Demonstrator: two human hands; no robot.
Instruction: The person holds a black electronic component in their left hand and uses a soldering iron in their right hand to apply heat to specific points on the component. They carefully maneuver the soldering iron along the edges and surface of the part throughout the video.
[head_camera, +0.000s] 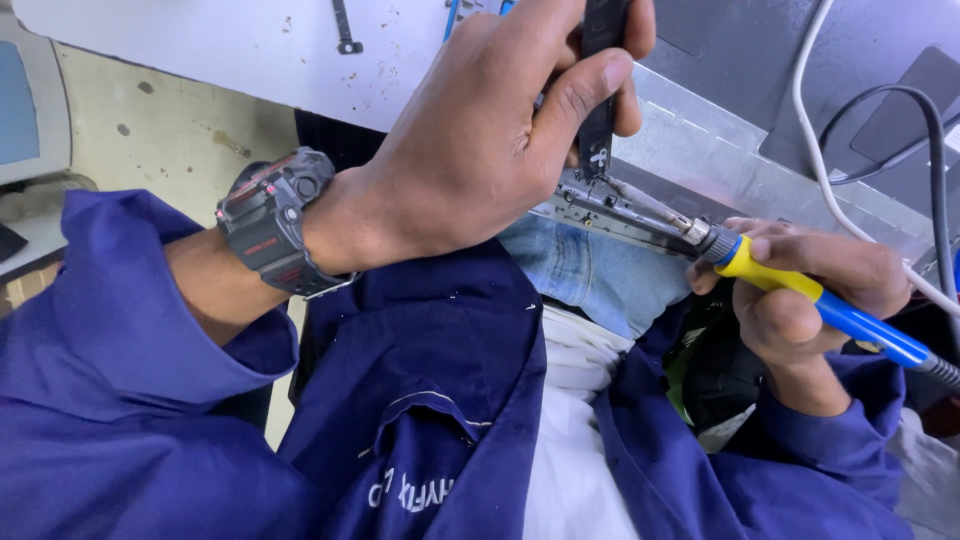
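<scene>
Left hand (480, 140): closed in a pinch on a narrow black strip (598, 120), thumb pressed against the strip's face, the other fingers curled behind it. The strip stands nearly upright, its lower end resting on the metal edge rail (610, 205) directly beneath the thumb. The grip looks meant to steady the strip against the rail while the joint below is worked. A dark wristwatch (275, 225) sits on this wrist, back of the hand turned toward the camera.

Right hand (810, 290): wrapped around the yellow-and-blue handle of a soldering iron (800, 290), held much like a pen. The iron runs out from the fingers toward the left hand, and its metal tip meets the rail just below the strip's lower end. The low, slanted hold keeps the hot end away from the fingers of both hands. The iron's cable leaves behind the palm, toward the person's right.

The rail belongs to a flat grey panel (720, 150) lying beyond both hands, its near edge overhanging the person's lap. A white cable (815, 140) and a grey cable (925, 160) cross the panel beyond the right hand. Blue work-coat sleeves (130, 340) cover both forearms. Whether solder is present at the tip cannot be told.
</scene>
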